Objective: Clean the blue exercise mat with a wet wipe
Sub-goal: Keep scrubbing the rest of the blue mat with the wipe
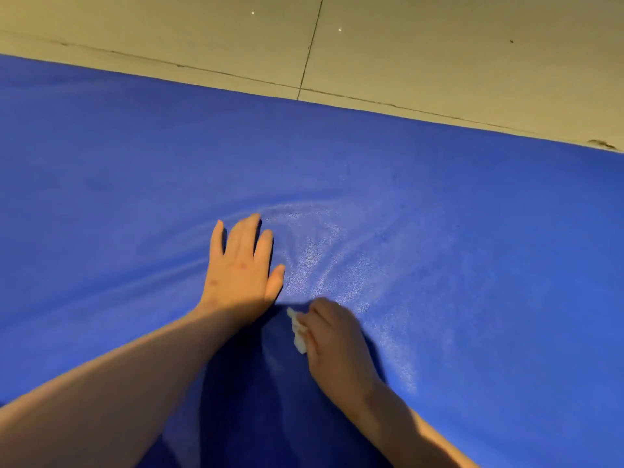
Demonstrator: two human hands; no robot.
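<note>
Head view: the mat [472,231] lies flat on a tiled floor [439,45] and fills most of the frame. Left of centre, the left hand [241,271] rests palm down on it, fingers [248,231] straight and slightly spread, holding nothing. Creases fan out from under it. Just right of that wrist is the wipe [299,332], a small white crumpled wad touching the mat. The right hand [334,346] pinches it, fingers curled around it.

The mat is deep blue with a fine pebbled skin. A pale sheen beyond and right of the 2 hands is probably moisture. The mat seems soft and padded, since it dimples and wrinkles under pressure, so bracing it flat with 1 hand makes sense. The wipe is likely light, limp and damp, and best held bunched so it does not slip out while rubbing.
</note>
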